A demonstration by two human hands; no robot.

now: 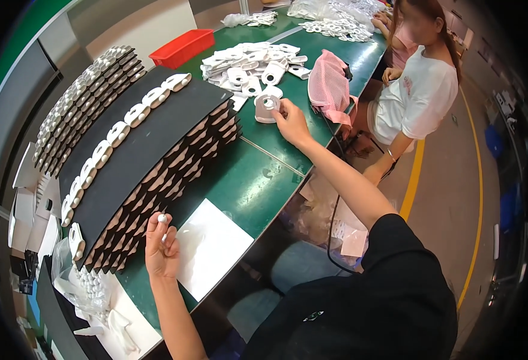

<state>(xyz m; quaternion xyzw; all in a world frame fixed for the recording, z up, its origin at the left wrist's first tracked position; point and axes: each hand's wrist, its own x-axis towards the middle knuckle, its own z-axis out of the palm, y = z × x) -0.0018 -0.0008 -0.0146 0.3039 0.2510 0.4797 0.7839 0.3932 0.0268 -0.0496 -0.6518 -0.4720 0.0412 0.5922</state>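
My right hand reaches out over the green table, its thumb and fingers closed on the edge of a flat, pale, rounded plastic piece with a round hole. Just beyond it lies a loose heap of similar white pieces. My left hand is raised beside the stack of black boards, fingers curled, with a small white round piece at the fingertips. A second bit of white shows lower between the fingers. Along the top black board runs a row of white holed pieces.
A white sheet lies near the table's front edge. Left are another layered stack and a plastic bag of small white parts. Farther back are a red bin and a pink mesh bag. A co-worker sits at right.
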